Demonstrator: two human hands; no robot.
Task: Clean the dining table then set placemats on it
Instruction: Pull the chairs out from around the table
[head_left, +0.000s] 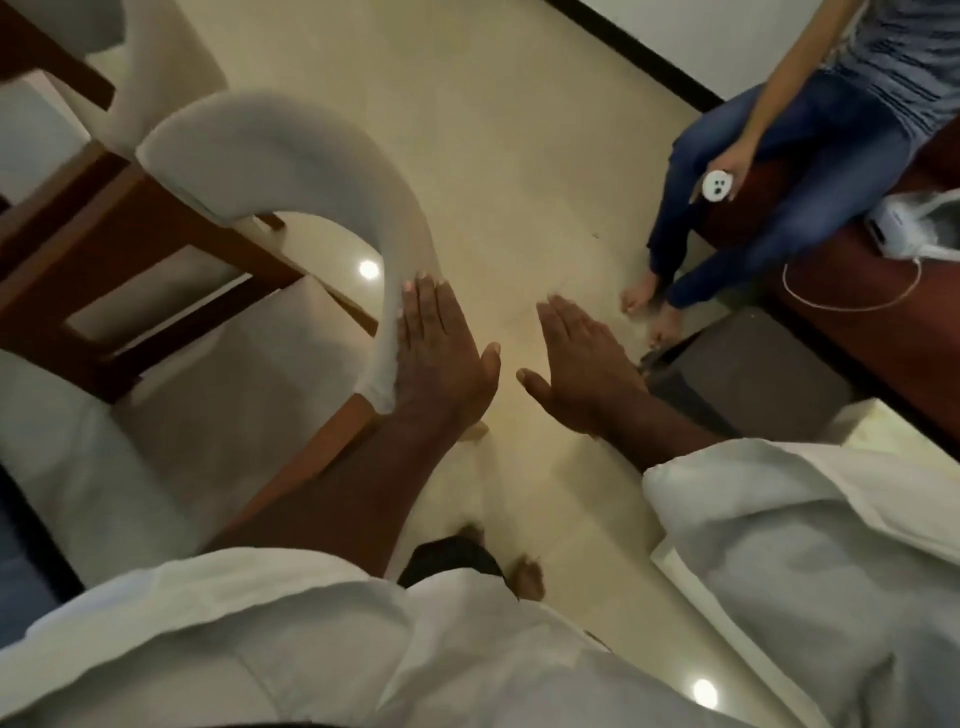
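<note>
Both my hands are stretched out flat over the cream tiled floor (493, 130), backs up, fingers straight. My left hand (441, 343) lies against the curved white back of a dining chair (291, 156) with a wooden frame, its fingers touching the padded edge. My right hand (582, 358) hovers in the air to the right of it and holds nothing. No dining table top and no placemats show in this view. White sleeves cover both my forearms' upper parts.
A second white chair (156, 47) stands at the top left. A person in jeans (769, 171) sits on a dark wooden bench (883, 338) at the right, holding a small white device (717, 184). A dark box (753, 364) sits on the floor by the bench.
</note>
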